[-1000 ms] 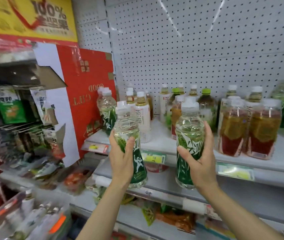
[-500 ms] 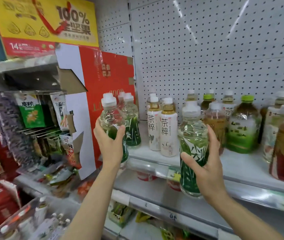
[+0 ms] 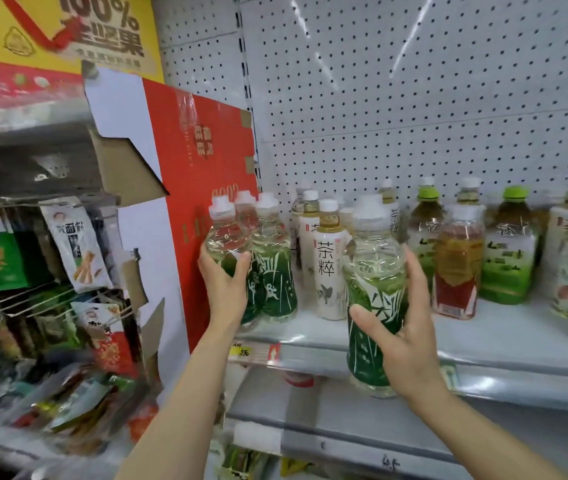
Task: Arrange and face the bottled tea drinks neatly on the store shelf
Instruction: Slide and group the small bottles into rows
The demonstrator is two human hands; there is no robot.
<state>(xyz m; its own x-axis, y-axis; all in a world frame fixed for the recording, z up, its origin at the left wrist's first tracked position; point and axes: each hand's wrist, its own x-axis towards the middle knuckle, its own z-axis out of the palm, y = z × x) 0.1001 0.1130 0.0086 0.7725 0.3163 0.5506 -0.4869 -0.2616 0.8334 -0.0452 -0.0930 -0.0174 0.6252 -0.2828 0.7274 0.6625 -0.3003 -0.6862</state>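
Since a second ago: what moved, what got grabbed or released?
The left hand has carried its green-label bottle up to the shelf's left end, beside the matching bottle by the red carton. The right hand still grips the other green bottle in front of the shelf edge. Nothing was released; standing bottles look unmoved.

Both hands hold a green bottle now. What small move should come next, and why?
Probably set the left hand's bottle down at the shelf's left end. It is already level with the matching green bottle standing there, while the right hand's bottle hangs lower, before the shelf edge.
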